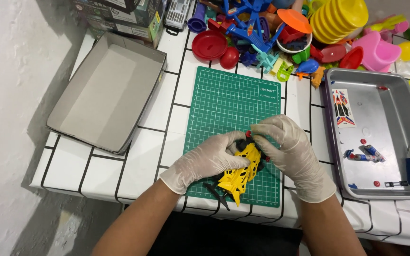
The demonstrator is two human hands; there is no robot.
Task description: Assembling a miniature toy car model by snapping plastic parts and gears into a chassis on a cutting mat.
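Note:
A small toy car with a yellow open-lattice body [239, 171] and black chassis lies over the near part of a green cutting mat [224, 106]. My left hand [205, 161], in a pale glove, grips its left side. My right hand [288, 151], also gloved, pinches the car's far end, where a small red part shows between the fingers. Black pieces stick out under the car toward me.
An empty grey cardboard box lid [105, 92] sits at the left. A metal tray [380, 137] at the right holds a sticker sheet, small red and blue parts and a tool. A heap of coloured plastic toys [300, 33] crowds the back. The tiled tabletop's edge runs near me.

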